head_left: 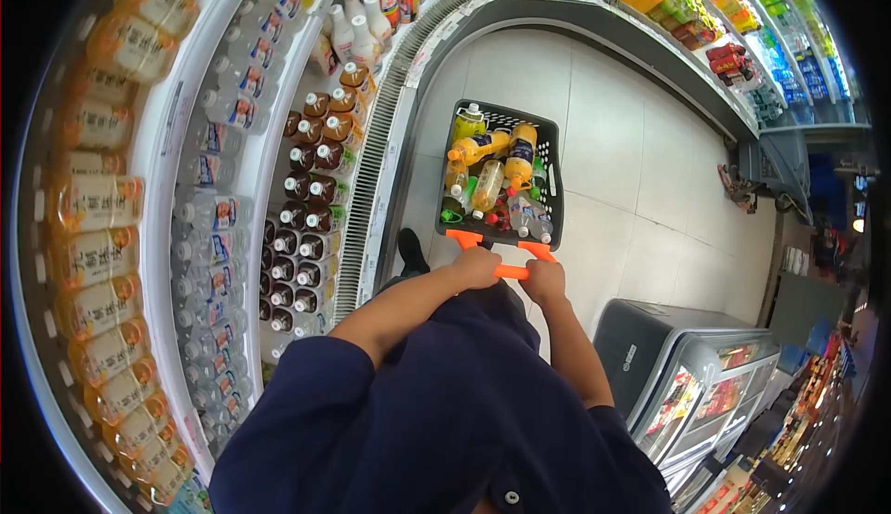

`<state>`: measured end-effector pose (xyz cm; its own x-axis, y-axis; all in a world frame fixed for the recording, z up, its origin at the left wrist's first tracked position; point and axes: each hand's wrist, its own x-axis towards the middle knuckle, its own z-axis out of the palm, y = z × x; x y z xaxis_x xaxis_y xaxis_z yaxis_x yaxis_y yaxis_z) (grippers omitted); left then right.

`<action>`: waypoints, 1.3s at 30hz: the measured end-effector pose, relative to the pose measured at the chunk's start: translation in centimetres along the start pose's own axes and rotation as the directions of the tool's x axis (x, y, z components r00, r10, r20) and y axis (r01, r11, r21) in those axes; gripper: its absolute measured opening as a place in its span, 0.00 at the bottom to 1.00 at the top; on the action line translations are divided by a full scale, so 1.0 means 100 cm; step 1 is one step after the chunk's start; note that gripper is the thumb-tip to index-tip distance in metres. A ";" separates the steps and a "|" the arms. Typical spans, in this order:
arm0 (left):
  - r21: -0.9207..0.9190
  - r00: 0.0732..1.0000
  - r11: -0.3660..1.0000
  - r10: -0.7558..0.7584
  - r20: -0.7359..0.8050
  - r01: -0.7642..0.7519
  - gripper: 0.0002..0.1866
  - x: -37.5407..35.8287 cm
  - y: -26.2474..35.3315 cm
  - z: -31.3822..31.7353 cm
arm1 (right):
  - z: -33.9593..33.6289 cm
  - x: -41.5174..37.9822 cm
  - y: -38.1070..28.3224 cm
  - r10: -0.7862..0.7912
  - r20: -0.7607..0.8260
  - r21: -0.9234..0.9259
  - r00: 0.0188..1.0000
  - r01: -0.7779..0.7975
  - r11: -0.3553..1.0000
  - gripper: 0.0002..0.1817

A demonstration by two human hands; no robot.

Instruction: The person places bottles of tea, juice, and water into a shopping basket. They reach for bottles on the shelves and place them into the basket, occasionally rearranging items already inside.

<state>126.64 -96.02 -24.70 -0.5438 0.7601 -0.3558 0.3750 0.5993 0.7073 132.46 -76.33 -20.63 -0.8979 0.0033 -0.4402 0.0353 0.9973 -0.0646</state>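
Observation:
A black plastic shopping basket [554,184] with slotted sides is in front of me, low over the tiled floor. It holds several bottles, among them an orange drink bottle [521,150] with an orange cap, a yellow-green bottle [470,122] with a white cap and clear bottles [531,218] near the front corner. My left hand [475,267] is closed around the left side of the orange basket handle [511,273]. Around its right side my right hand [545,279] is wrapped. The undersides of both hands are hidden.
On the left, a curved chilled shelf [382,170] bears rows of dark bottles [311,217], clear water bottles [215,212] and amber drinks [97,203]. Drink shelves [691,3] curve along the back. A grey freezer [640,342] stands at right. Tiled floor [640,170] stretches beyond the basket.

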 end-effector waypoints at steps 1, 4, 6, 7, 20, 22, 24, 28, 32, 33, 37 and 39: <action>-0.015 1.000 1.000 -0.011 -0.013 0.010 0.14 -0.002 0.001 -0.001 | 0.000 -0.002 -0.002 -0.016 0.007 -0.014 1.000 0.016 1.000 0.10; 0.015 0.998 0.999 -0.052 -0.034 0.052 0.12 -0.017 0.005 0.003 | 0.001 -0.010 -0.010 -0.026 0.039 -0.006 0.999 0.026 1.000 0.10; 0.045 0.991 0.998 -0.044 -0.124 0.050 0.11 -0.022 0.004 0.011 | 0.000 -0.016 -0.015 -0.011 0.056 -0.002 0.998 0.011 1.000 0.10; 0.040 0.988 0.997 -0.057 -0.147 0.063 0.11 -0.023 0.005 0.015 | -0.001 -0.017 -0.016 -0.033 0.050 -0.015 0.998 0.034 0.999 0.10; 0.094 0.949 0.963 -0.229 -0.215 0.254 0.09 -0.078 0.054 0.071 | 0.037 -0.090 0.033 -0.401 -0.093 0.198 0.912 0.411 0.890 0.09; 0.066 0.940 0.967 -0.222 -0.260 0.247 0.08 -0.093 0.068 0.093 | 0.046 -0.106 0.043 -0.404 -0.153 0.231 0.902 0.430 0.873 0.07; 0.034 0.919 0.959 -0.260 -0.295 0.282 0.07 -0.102 0.080 0.104 | 0.052 -0.117 0.049 -0.433 -0.158 0.244 0.888 0.460 0.854 0.07; -0.052 0.883 0.942 -0.329 -0.335 0.331 0.09 -0.117 0.099 0.139 | 0.061 -0.140 0.060 -0.465 -0.125 0.221 0.876 0.481 0.848 0.08; -0.074 0.875 0.939 -0.339 -0.345 0.335 0.08 -0.128 0.113 0.166 | 0.073 -0.156 0.068 -0.452 -0.108 0.214 0.886 0.464 0.859 0.09; -0.100 0.877 0.942 -0.334 -0.345 0.319 0.07 -0.132 0.117 0.171 | 0.076 -0.161 0.069 -0.453 -0.106 0.215 0.885 0.465 0.859 0.09; -0.089 0.909 0.955 -0.296 -0.295 0.282 0.08 -0.141 0.128 0.182 | 0.080 -0.180 0.071 -0.380 -0.077 0.179 0.922 0.387 0.905 0.10; -0.067 0.929 0.973 -0.232 -0.289 0.222 0.09 -0.146 0.128 0.189 | 0.083 -0.188 0.069 -0.348 -0.052 0.155 0.936 0.351 0.923 0.10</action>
<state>153.56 -94.73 -22.01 -0.8090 0.4945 -0.3177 0.1936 0.7345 0.6504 153.27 -70.15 -20.22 -0.8757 -0.3398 -0.3429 -0.2152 0.9106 -0.3528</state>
